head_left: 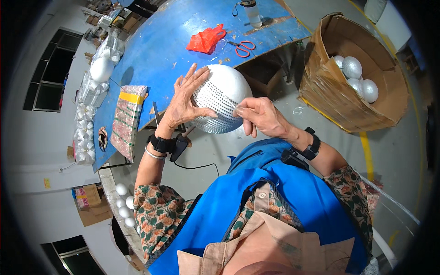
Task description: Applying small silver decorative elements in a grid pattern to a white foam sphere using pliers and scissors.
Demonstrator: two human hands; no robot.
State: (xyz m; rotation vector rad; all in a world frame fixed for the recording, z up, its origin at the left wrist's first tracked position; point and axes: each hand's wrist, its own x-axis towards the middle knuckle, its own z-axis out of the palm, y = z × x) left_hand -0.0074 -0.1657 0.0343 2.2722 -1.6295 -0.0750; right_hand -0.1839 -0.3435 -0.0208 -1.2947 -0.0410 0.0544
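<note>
A large white ball (pixel 229 82) is in front of me at the near edge of the blue table. Rows of small silver studs cover its lower and left part, while its upper right is bare white. My left hand (pixel 184 101) holds the ball from the left, fingers spread over its top and thumb along the studded rows. On the other side my right hand (pixel 263 117) is closed in a pinch, its fingertips against the ball at the end of the studded rows. Whatever lies between those fingertips is too small to make out.
Red-handled scissors (pixel 244 47) and a red plastic bag (pixel 206 39) lie on the blue table (pixel 158 50). A bottle (pixel 252 14) stands farther back. At right, a big cardboard box (pixel 341 103) holds several silvery balls. A wrapped package (pixel 128 120) rests at the table's left.
</note>
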